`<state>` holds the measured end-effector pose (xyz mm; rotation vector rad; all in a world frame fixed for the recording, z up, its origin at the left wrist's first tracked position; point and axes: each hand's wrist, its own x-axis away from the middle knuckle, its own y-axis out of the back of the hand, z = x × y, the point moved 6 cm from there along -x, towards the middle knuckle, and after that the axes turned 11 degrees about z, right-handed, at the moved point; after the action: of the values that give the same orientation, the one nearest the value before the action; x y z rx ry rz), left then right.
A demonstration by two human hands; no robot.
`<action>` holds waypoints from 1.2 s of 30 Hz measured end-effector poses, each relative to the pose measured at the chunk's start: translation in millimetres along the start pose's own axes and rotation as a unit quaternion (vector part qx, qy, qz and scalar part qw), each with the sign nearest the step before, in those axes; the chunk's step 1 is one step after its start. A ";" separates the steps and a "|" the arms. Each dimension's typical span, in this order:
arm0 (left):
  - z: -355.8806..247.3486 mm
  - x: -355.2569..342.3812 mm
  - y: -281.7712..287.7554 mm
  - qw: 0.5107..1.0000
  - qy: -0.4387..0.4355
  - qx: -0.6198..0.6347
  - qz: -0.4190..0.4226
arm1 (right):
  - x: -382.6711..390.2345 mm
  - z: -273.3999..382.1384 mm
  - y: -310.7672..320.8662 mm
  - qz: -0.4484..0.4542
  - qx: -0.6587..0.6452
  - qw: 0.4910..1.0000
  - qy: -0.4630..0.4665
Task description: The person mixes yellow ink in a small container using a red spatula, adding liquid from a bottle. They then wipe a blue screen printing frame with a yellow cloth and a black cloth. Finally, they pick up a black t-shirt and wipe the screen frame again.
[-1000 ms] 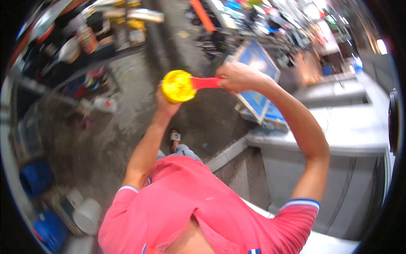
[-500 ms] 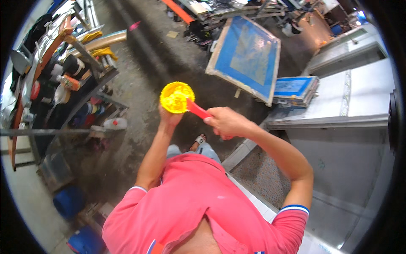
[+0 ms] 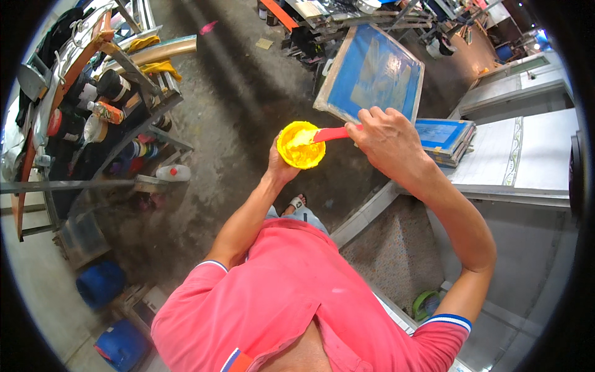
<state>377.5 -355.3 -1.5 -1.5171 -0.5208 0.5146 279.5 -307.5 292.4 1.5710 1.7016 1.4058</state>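
Now the left hand [image 3: 280,166] cups the yellow tub [image 3: 300,144]; right hand [image 3: 387,133] grips the red spatula [image 3: 331,133] at frame centre; tilting could spill paint.

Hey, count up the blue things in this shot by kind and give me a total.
Blue-meshed printing screen leaning upright: 1
Stack of blue screens lying flat: 1
Blue drums on the floor: 2
Total: 4
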 end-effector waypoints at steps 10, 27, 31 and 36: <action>-18.6 -2.4 -4.0 0.998 0.064 -0.006 -0.028 | 16.3 14.2 -52.8 0.045 -0.181 0.973 -0.135; 246.0 -77.0 2.1 0.939 0.336 0.015 -0.072 | 290.3 -45.1 -149.7 -0.034 -0.469 0.771 -0.429; 349.2 -131.7 11.1 0.938 0.332 0.042 -0.093 | 346.1 -100.9 -208.5 -0.116 -0.476 0.756 -0.434; 434.5 -207.7 6.4 0.946 0.317 0.032 -0.067 | 388.2 -169.3 -257.1 -0.146 -0.518 0.740 -0.403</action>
<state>-53.1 -139.6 -12.2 -1.4729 -0.0983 -0.0761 -88.4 22.5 257.5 0.9168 0.4075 0.9381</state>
